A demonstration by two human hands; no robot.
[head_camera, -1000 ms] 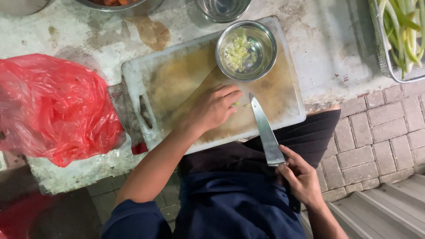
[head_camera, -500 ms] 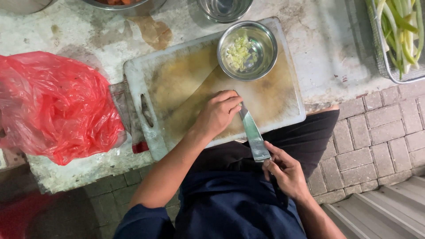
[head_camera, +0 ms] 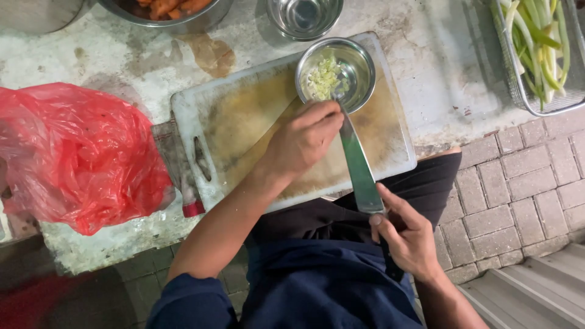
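Seen from above, a person stands at a stained, pale stone counter (head_camera: 426, 79) with a worn white plastic cutting board (head_camera: 244, 122) lying across its near edge. Their right hand (head_camera: 409, 239) is closed around the handle of a kitchen knife (head_camera: 358, 164), held low near the body, with the long steel blade pointing away toward the far side of the board. The left hand (head_camera: 303, 139) rests over the board with its fingers curled and bunched together at the tip of the blade, fingertips touching the metal right beside the rim of a small steel bowl (head_camera: 359, 67). Whether those fingers pinch anything cannot be told. That bowl sits on the far right corner of the board and holds a little heap of finely chopped pale green and white vegetable (head_camera: 323, 79). Just beyond the board stands a second small steel bowl (head_camera: 304, 15), which looks empty. At the far left edge, a larger metal bowl (head_camera: 177, 18) holds orange pieces, only partly in view. A crumpled red plastic bag (head_camera: 79, 155) lies on the counter to the left of the board, just beside it. At the far right, a wire basket (head_camera: 518, 91) holds long green and white stalks (head_camera: 536, 42). Below the counter on the right is grey brick paving (head_camera: 524, 189).
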